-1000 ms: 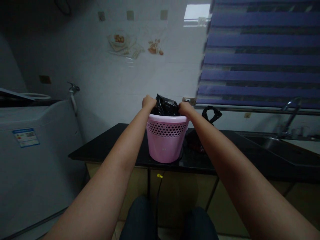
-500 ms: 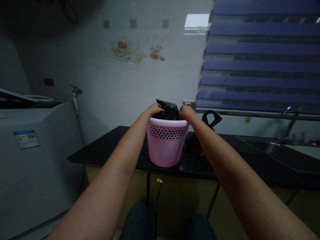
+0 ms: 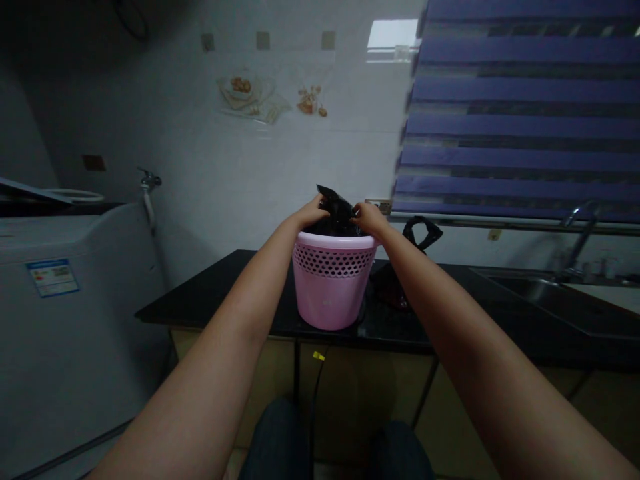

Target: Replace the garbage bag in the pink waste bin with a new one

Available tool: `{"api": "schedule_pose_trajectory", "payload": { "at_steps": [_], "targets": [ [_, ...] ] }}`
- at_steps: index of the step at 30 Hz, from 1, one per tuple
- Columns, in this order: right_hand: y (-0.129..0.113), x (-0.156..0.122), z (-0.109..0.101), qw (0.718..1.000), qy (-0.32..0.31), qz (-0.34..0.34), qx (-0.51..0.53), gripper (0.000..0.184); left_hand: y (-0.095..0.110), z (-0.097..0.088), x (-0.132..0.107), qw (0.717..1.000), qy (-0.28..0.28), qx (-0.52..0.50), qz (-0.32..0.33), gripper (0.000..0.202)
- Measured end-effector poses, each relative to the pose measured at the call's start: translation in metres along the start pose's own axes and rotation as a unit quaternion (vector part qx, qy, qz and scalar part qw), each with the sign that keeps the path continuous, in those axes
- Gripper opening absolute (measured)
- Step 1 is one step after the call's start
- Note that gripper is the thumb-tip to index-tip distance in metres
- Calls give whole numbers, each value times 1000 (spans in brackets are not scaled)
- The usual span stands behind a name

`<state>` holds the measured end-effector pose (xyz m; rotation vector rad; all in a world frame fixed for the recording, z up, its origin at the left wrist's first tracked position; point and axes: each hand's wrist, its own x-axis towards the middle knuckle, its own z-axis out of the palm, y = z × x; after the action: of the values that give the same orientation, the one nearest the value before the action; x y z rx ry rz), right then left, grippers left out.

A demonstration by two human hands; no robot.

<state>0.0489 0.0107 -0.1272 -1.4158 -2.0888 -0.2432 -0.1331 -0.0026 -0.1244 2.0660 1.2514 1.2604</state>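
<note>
A pink plastic trash bin [image 3: 327,293] with a band of holes under its rim stands on the dark countertop [image 3: 215,283]. Inside its mouth sits a black plastic bag [image 3: 340,212], part of which sticks up above the rim. My left hand [image 3: 313,211] pinches the bag at the left side of the opening. On the right side, my right hand [image 3: 369,217] has its fingers closed on the bag too, just above the rim. The lower part of the bag is hidden by the bin.
Behind my right forearm is a tied black bag [image 3: 423,233] with looped handles. A sink [image 3: 540,293] with a faucet [image 3: 580,250] lies to the right. The washing machine [image 3: 95,280] stands at the left, near a wall tap [image 3: 149,180]. A yellow-tagged cord [image 3: 319,356] hangs in front of the cabinets.
Both hands have lifted slightly off the rim and come a little closer together. The bag's top edge now rises higher and looks more bunched. The bin stays in place.
</note>
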Motion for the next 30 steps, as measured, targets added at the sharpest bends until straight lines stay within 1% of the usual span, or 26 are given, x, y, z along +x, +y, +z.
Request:
{"api": "schedule_pose_trajectory", "payload": {
  "at_steps": [6, 11, 14, 17, 20, 24, 30],
  "targets": [
    [-1, -2, 0, 1000, 5, 7, -11, 37, -1, 1, 1, 1000, 3, -11, 1, 52],
    [-3, -3, -4, 998, -26, 31, -50, 34, -1, 1, -1, 999, 17, 7, -30, 43],
    [-6, -6, -7, 996, -34, 58, -64, 34, -4, 1, 0, 997, 41, 27, -57, 40],
    [-9, -10, -11, 994, -28, 92, -61, 35, -6, -1, 2, 993, 77, 49, -81, 40],
    [-11, -13, -12, 992, -23, 112, -56, 35, -6, -2, 2, 987, 109, 68, -98, 41],
    [-12, -15, -12, 988, -3, 146, -44, 35, -5, -3, 0, 980, 139, 88, -110, 43],
    [-11, -16, -12, 986, 22, 163, -37, 33, -6, -5, -1, 972, 171, 116, -115, 40]
  ]
}}
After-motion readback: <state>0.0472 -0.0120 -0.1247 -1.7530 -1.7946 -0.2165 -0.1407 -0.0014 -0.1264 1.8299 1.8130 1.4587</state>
